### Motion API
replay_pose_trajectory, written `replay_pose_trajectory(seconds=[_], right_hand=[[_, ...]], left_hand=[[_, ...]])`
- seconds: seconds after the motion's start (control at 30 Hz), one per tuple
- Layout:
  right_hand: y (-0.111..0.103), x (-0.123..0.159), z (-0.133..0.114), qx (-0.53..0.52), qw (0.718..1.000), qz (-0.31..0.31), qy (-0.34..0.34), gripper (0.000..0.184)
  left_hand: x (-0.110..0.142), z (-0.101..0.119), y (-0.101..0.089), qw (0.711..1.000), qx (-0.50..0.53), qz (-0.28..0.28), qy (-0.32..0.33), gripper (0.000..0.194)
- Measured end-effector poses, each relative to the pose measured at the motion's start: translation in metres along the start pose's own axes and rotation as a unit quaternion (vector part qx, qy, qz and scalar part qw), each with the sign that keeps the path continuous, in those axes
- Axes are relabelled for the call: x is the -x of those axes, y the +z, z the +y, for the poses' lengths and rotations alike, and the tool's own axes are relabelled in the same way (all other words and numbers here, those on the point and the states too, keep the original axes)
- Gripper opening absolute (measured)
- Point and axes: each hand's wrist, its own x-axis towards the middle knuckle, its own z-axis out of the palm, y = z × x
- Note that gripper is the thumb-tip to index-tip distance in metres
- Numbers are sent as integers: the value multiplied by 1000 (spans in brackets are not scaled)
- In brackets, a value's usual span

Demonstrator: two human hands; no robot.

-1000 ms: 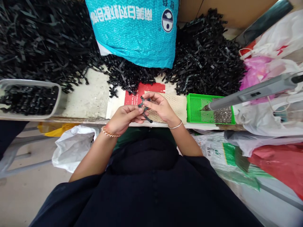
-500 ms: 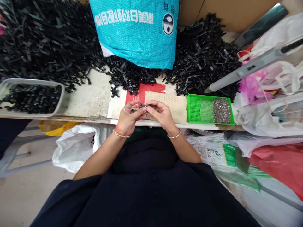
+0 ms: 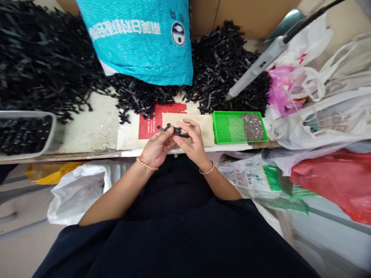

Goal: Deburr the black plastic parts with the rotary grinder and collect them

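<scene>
Between my two hands, above the worktop's front edge, is a small black plastic part with rounded ends and slim arms. My left hand is closed, pinching it between thumb and fingers. On its other side my right hand has thumb and fingertips closed around the part's right end. Fingers hide some of the part, so I cannot tell whether it is one piece or two joined. Under the hands lie a beige dimpled mat and a red-and-white printed sheet.
A green basket with small metal screws stands right of the mat. Over it hangs a grey electric screwdriver. Black parts are heaped behind, around a blue sack. A clear tub of black parts sits left.
The view has swung right. The black part has been turned in my hands, and my right fingers have lifted and spread somewhat. The hanging screwdriver has swung back from the green basket.
</scene>
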Motion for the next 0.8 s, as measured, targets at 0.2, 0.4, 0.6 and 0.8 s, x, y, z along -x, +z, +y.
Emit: replay_pose_trajectory(seconds=[0.2, 0.4, 0.6, 0.8], right_hand=[[-100, -36, 8, 167, 938, 292, -82, 74], [-143, -94, 15, -16, 982, 188, 9, 68], [-143, -98, 17, -38, 986, 162, 9, 52], [-157, -97, 60, -48, 953, 281, 99, 59]], left_hand=[[-29, 9, 29, 998, -56, -8, 31, 29], [-57, 1, 76, 984, -166, -62, -34, 25], [-84, -19, 93, 961, -247, -96, -84, 33], [-94, -22, 88, 947, -281, -115, -104, 36]])
